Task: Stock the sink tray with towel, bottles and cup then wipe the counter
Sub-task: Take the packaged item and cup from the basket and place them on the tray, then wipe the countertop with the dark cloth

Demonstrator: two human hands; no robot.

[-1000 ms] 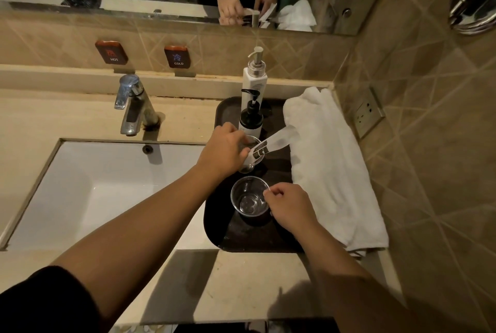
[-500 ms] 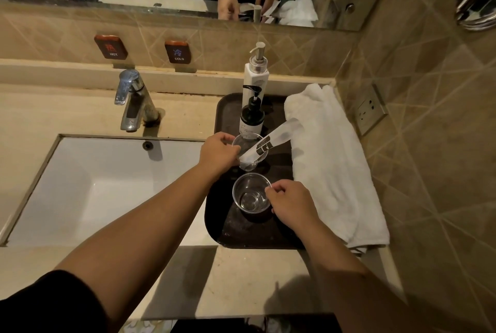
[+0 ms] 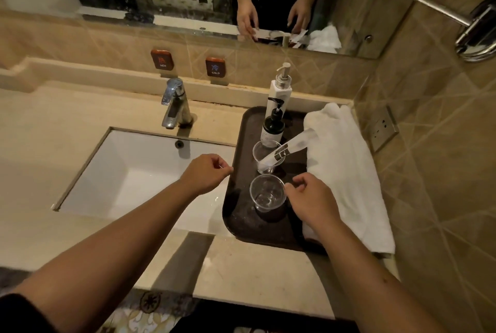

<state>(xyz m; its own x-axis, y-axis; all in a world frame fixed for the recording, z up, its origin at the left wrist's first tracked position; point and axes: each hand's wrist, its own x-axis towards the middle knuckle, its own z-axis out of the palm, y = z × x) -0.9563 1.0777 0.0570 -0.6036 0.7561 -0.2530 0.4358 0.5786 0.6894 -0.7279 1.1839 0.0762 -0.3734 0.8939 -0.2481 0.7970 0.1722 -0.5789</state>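
Hands off the cups now — that is the change. Head view, the only one: half a second back the left hand [image 3: 206, 172] was closed round the far cup [image 3: 265, 156], the one with the wrapped packet [image 3: 291, 146] leaning out of it; now it has drawn back over the sink [image 3: 120, 171], fingers loosely curled, gripping nothing, well clear of the tray [image 3: 241, 214]. The right hand [image 3: 308, 198] has loosened too. Its curled fingertips sit just beside the rim of the near cup [image 3: 267, 193]; whether they brush the rim I cannot tell, but nothing is held.

Relative to that right hand: near cup just to its left, upright on the tray. Far cup beyond it, upright. Dark pump bottle [image 3: 273, 124] and white pump bottle [image 3: 280, 91] further out in a line. Folded towel [image 3: 346, 166] directly under and beyond the wrist, along the tray's right side, its edge overhanging.

Reading — stocking looks finished: towel, bottles, cups all sit in place, both hands free. Left to do, by my judgement, the counter [image 3: 67, 123] wipe. No cloth in either hand, so one must be fetched first.
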